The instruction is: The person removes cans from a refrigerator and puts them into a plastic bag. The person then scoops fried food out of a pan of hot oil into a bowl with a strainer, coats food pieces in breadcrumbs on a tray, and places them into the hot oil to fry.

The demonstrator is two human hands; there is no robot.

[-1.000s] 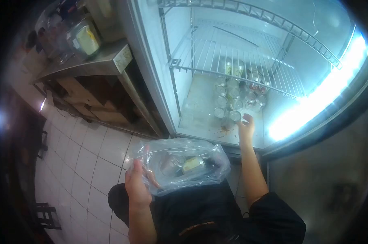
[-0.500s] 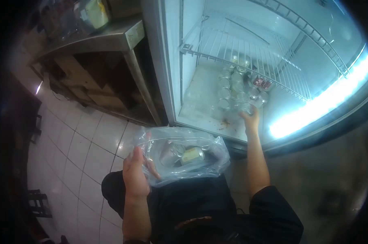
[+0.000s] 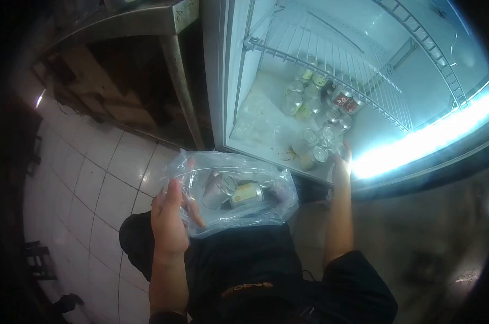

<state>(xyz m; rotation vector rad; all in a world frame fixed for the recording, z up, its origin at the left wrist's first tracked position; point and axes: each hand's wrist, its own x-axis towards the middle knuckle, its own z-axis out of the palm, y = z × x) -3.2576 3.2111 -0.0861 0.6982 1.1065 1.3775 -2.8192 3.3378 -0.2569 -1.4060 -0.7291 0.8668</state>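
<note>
My left hand [image 3: 171,218] is closed on the left side of a clear plastic bag [image 3: 244,218], which lies over my lap. Inside the bag are several cans, one with a yellow label [image 3: 246,195]. My right hand [image 3: 340,166] reaches into the lit fridge, against the right side of a front group of cans [image 3: 320,153]. Its fingers are mostly hidden by the cans and I cannot tell how they are bent. Behind that group, more silver-topped cans [image 3: 293,101] stand on the fridge floor, along with red-labelled ones [image 3: 343,100].
A wire shelf [image 3: 331,73] spans the fridge above the cans. The bright light strip [image 3: 428,137] runs along the right side. Left of the fridge stands a metal-edged counter [image 3: 174,75] over a tiled floor [image 3: 106,178]. A dark stool [image 3: 39,262] is at the lower left.
Several cans now sit nearer the fridge's front edge, apart from those behind. My right hand has moved from above the front cans to their right side. The camera view has shifted.
</note>
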